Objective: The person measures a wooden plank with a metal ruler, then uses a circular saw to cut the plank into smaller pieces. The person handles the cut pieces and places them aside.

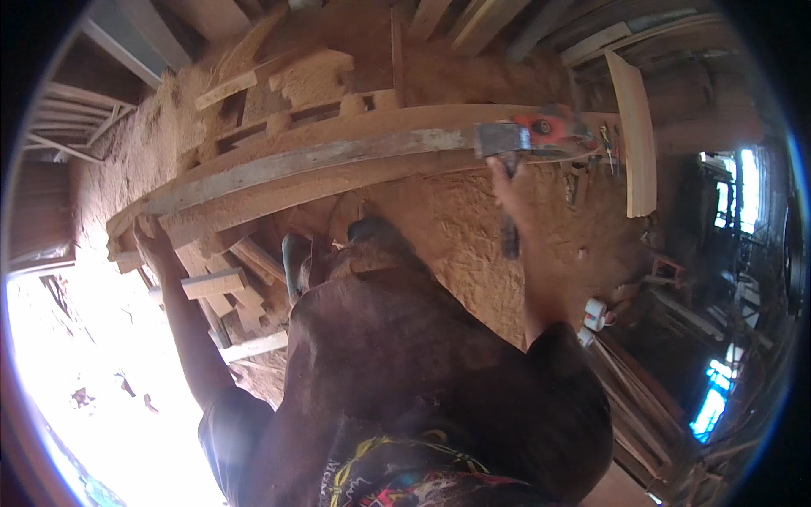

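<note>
A long wooden plank lies across the workbench in front of me, its upper edge pale and worn. At its left end my left hand is closed round the edge. My right hand grips a hatchet-like tool by its dark handle, which points down toward me. The tool's broad grey metal head is over the plank's right part, and I cannot tell whether it touches the wood. Just to the right of that head, a red and black power tool rests on the bench.
Sawdust covers the floor. Wood offcuts are piled below the plank's left part. A pale board stands at the right end, near small hand tools. Further right are a white container and stacked timber.
</note>
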Demonstrator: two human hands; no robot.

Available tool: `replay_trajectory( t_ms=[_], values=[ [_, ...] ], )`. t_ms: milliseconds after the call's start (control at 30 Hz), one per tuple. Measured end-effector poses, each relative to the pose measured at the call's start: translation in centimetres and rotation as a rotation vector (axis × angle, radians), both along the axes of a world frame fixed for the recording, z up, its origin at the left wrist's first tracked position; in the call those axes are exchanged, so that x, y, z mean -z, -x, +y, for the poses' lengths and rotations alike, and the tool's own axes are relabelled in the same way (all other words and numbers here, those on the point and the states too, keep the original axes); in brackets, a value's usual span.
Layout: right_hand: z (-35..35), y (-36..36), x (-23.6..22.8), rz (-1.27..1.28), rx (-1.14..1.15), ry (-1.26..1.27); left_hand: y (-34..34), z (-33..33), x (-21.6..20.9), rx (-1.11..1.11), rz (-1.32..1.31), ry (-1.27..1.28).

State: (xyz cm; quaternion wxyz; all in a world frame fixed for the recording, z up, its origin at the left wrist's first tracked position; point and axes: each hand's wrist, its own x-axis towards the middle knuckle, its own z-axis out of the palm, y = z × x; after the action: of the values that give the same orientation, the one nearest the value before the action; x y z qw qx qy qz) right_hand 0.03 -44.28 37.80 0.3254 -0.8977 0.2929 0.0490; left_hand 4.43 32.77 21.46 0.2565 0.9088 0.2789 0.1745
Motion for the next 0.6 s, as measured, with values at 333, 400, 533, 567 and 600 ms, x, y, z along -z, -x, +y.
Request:
replay_trajectory(
  t_ms=[333,400,533,567,600],
  values=[
    [-5.5,8.2,-0.9,-0.266,0.423,-0.561,-6.3,-31.5,-11.0,0.960,0.478,-0.195],
    [-4.8,9.1,-0.8,-0.253,0.462,-0.564,-7.5,-30.1,-10.9,1.039,0.580,-0.036],
    [-5.4,9.9,-1.0,-0.238,0.433,-0.618,-8.6,-28.7,-7.2,1.052,0.640,-0.070],
    [-5.6,9.9,-0.8,-0.234,0.429,-0.621,-8.4,-29.0,-7.1,1.044,0.627,-0.232],
    [-5.8,9.6,-0.6,-0.227,0.421,-0.626,-7.6,-29.0,-7.0,1.021,0.603,-0.229]
  ],
)
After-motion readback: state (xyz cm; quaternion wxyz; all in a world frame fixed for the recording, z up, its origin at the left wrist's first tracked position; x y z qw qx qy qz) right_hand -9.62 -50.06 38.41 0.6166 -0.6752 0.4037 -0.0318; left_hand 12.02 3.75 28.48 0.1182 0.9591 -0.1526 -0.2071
